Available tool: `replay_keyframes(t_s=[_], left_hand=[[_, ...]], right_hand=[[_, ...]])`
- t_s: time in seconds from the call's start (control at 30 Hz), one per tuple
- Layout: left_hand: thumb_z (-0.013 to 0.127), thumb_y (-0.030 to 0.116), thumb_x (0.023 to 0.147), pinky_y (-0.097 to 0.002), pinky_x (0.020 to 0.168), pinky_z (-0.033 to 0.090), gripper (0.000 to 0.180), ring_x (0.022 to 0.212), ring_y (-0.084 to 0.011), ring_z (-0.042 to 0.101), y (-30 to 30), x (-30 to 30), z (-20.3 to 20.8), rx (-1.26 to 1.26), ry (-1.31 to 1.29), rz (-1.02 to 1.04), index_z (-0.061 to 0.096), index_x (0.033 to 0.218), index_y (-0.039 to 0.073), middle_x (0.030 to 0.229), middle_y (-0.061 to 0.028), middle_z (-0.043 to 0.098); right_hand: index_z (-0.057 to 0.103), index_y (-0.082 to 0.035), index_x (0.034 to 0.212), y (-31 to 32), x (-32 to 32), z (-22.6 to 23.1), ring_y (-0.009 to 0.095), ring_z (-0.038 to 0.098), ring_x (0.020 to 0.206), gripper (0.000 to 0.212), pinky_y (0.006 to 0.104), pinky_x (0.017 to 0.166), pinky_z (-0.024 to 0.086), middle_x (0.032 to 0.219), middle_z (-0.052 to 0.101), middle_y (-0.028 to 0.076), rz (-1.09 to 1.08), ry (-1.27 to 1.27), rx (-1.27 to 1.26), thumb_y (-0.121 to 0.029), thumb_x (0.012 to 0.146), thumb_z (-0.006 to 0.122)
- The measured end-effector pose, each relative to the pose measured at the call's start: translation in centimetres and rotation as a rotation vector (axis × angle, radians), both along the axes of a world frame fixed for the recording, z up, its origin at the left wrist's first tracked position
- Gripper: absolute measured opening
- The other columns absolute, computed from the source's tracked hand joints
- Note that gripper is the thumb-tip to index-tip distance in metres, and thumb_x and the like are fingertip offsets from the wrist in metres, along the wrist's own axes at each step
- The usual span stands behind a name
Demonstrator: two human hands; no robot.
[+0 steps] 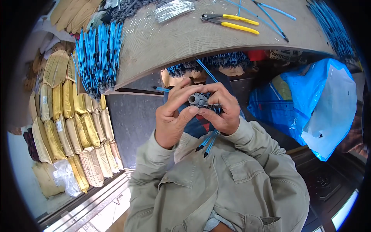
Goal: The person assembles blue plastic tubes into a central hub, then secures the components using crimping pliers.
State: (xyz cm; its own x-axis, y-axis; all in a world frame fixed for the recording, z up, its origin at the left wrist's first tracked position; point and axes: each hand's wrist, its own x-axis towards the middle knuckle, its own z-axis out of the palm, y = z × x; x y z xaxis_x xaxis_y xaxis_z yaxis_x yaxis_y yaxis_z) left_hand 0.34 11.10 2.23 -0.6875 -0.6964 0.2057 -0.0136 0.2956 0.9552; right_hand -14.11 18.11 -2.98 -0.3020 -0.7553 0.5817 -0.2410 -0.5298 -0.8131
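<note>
Basically L hand & R hand both gripped a grey ridged part over the lap, just off the near edge of the table, prob so the thumbs could brace it from below; its round hollow end faced L. Fingers hid much of it, so can't tell if the blue leads hanging below were joined to it. Yellow-handled cutters lay nr the table's far edge, prob for easy reach, w/ a clear packet to their L. One blue bundle overhung the L corner, prob for quick grabbing; a blue sack crowded the space beyond the R arm
</note>
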Motion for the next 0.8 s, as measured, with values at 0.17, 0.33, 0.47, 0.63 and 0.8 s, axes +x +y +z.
replay_keyframes(t_s=[0.17,0.33,0.47,0.63,0.8], left_hand=[[0.063,0.017,0.083,-0.0421,0.103,0.026,0.033,0.11,-0.0223,0.052,0.8,-0.9,-3.3,-0.106,0.15,0.208,0.06,0.11,-0.002,0.109,-0.0123,0.061],[0.061,0.02,0.085,-0.0445,0.104,0.026,0.032,0.099,-0.0212,0.056,1.1,-1.6,-3.4,-0.117,0.158,0.306,0.06,0.106,-0.004,0.101,-0.0127,0.063],[0.061,0.021,0.085,-0.044,0.103,0.029,0.033,0.095,-0.0203,0.057,0.9,-1.8,-3.1,-0.111,0.182,0.308,0.059,0.104,-0.006,0.098,-0.0128,0.063],[0.06,0.018,0.086,-0.0393,0.1,0.034,0.032,0.093,-0.0184,0.056,0.6,-1.8,-3.1,-0.026,0.236,0.271,0.058,0.105,-0.008,0.099,-0.0123,0.062],[0.058,0.016,0.088,-0.0304,0.09,0.041,0.03,0.092,-0.0162,0.055,1.6,-2.2,-3.0,0.061,0.254,0.34,0.058,0.106,-0.008,0.101,-0.0117,0.06]], right_hand=[[0.053,-0.001,0.081,-0.5,-0.2,-0.6,0.022,0.056,0.079,0.022,0.0296,0.071,0.045,0.098,0.056,0.017,0.07,-0.049,0.043,-0.006,0.071,0.072],[0.055,0.0,0.082,-0.6,-0.2,-1.1,0.019,0.052,0.067,0.02,0.0275,0.062,0.042,0.082,0.055,0.012,-0.05,-0.025,-0.022,-0.004,0.071,0.071],[0.056,0.001,0.081,-0.6,-0.8,-0.8,0.018,0.049,0.061,0.017,0.0272,0.056,0.038,0.072,0.053,0.009,0.066,-0.042,0.067,-0.004,0.072,0.069],[0.056,0.002,0.08,-0.8,-1.9,0.4,0.018,0.048,0.059,0.015,0.0278,0.054,0.036,0.068,0.051,0.008,0.225,-0.055,0.185,-0.006,0.074,0.068],[0.058,0.003,0.082,-0.3,-1.2,0.1,0.015,0.049,0.061,0.015,0.0273,0.055,0.037,0.069,0.052,0.007,0.085,0.043,0.162,-0.009,0.078,0.066]])
